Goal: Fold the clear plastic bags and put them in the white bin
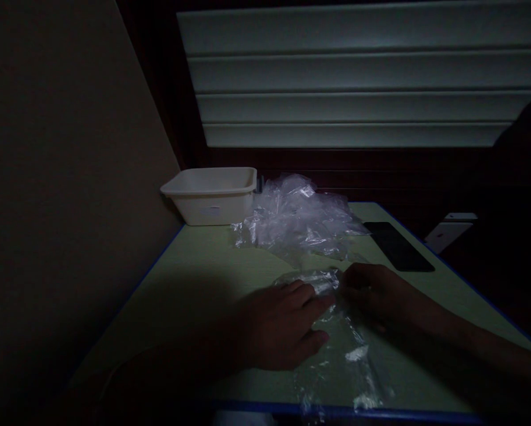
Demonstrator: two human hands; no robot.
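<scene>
A clear plastic bag lies flat near the front of the table, its lower end reaching the front edge. My left hand rests palm down on the bag's left side, fingers stretched out and thumb apart. At the bag's upper right, my right hand has its thumb and fingers pinched together on the edge of the film; the dim light partly hides the fingertips. Beyond both hands, a loose pile of clear plastic bags spreads over the back of the table.
A cream plastic tub stands at the back left, beside the wall. On the right lies a dark tablet or phone. Past the blue-edged table's right side is a white device. A slatted shutter is behind.
</scene>
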